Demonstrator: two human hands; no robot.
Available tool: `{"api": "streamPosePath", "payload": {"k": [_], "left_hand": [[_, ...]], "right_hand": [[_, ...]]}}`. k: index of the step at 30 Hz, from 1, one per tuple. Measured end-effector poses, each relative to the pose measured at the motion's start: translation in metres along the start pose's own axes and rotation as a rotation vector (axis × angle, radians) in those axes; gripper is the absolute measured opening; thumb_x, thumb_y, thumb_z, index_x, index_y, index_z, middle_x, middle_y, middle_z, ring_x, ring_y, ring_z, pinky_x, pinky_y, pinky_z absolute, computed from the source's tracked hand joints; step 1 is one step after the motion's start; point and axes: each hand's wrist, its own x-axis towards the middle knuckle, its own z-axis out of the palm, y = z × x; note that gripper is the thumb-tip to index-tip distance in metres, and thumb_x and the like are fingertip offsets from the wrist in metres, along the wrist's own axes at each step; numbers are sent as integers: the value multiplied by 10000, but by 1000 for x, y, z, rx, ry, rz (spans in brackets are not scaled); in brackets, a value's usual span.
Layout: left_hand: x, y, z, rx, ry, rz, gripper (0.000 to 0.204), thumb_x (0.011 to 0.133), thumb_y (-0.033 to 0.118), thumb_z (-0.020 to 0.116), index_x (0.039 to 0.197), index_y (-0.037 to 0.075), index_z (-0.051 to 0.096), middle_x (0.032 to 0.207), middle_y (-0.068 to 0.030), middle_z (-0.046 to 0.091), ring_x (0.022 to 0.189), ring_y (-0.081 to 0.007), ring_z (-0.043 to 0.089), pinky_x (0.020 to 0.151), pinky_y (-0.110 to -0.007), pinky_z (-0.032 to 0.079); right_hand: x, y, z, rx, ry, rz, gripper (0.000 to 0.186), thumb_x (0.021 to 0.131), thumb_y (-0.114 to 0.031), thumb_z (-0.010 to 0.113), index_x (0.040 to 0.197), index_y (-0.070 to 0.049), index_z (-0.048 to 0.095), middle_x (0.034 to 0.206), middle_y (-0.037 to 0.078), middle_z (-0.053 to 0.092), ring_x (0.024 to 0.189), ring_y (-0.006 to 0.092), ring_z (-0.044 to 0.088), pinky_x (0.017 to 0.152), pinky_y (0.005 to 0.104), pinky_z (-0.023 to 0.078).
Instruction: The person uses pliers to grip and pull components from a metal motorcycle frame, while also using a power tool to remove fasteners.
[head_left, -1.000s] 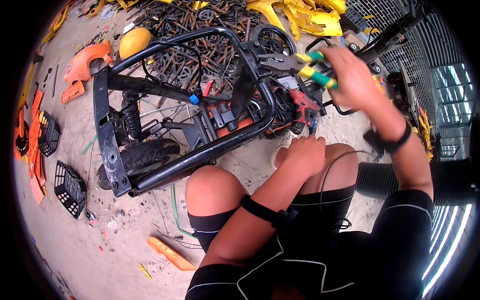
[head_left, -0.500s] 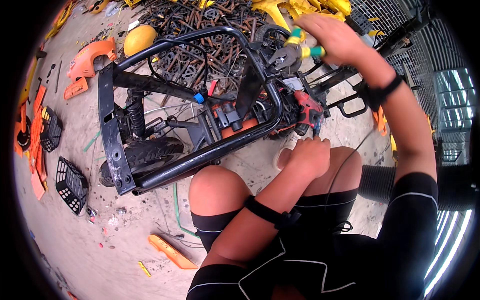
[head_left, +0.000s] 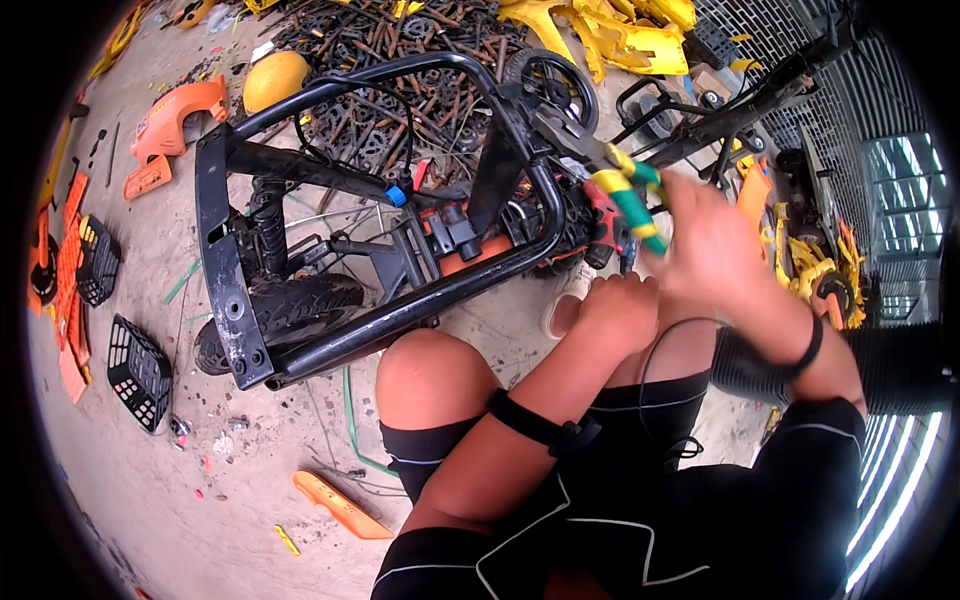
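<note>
My right hand [head_left: 705, 250], blurred, grips pliers [head_left: 625, 205] with green-and-yellow handles; their jaws lie over the upper right corner of a black tubular vehicle frame [head_left: 400, 305]. My left hand [head_left: 620, 310] is curled in front of my right knee, just below a red power drill [head_left: 603, 232] and its dark lower tip; what its fingers hold is hidden. Inside the frame are a shock absorber [head_left: 268, 225], a tyre [head_left: 300, 300], black metal brackets and a blue fitting [head_left: 395, 195] on a cable.
Behind the frame lies a pile of rusty metal parts [head_left: 400, 40], with yellow [head_left: 640, 45] and orange panels [head_left: 175, 115] around it. Black plastic baskets [head_left: 140, 375] lie at the left, an orange strip [head_left: 340, 505] near me, a corrugated black tube [head_left: 890, 355] at the right.
My right hand with the pliers rose half a second ago and has since come down toward me, its handles now over the drill. My left hand has barely moved.
</note>
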Motion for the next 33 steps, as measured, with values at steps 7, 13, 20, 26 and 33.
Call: {"api": "streamPosePath", "payload": {"k": [7, 13, 20, 26, 33], "left_hand": [[-1, 7, -7, 102, -73, -32, 315, 901, 198, 584, 1145, 12, 659, 1107, -208, 692, 1041, -378, 685, 920, -509, 519], [1, 7, -10, 171, -79, 0, 282, 889, 171, 588, 1112, 17, 666, 1104, -202, 695, 1031, -369, 686, 913, -502, 518], [2, -2, -1, 185, -46, -7, 289, 889, 222, 633, 1088, 13, 651, 1066, -203, 693, 1005, -392, 686, 892, -517, 520], [2, 4, -7, 157, -26, 7, 281, 890, 206, 623, 1090, 12, 652, 1070, -208, 695, 1002, -389, 688, 904, -506, 516], [5, 0, 4, 105, -52, -20, 279, 894, 147, 559, 1111, 23, 682, 1122, -203, 701, 1022, -349, 700, 934, -499, 519]], "right_hand": [[4, -5, -13, 99, -113, 26, 706, 714, -211, 799, 1300, 26, 485, 1070, 252, 661, 1009, 443, 656, 858, 486, 542], [123, 81, 6, -131, 101, -535, 695, 696, -92, 755, 1351, -68, 524, 1218, 165, 642, 1098, 383, 641, 871, 447, 552], [242, 43, -5, -177, 108, -967, 711, 750, -144, 735, 1417, -75, 499, 1384, 121, 575, 1252, 321, 572, 982, 438, 491], [146, 69, 12, -131, 101, -601, 630, 709, -74, 749, 1297, -74, 525, 1099, 152, 646, 1036, 393, 638, 869, 474, 513], [-1, -17, -16, 193, -161, 98, 700, 719, -148, 752, 1331, 51, 476, 1132, 297, 638, 1079, 474, 628, 925, 500, 520]]}}
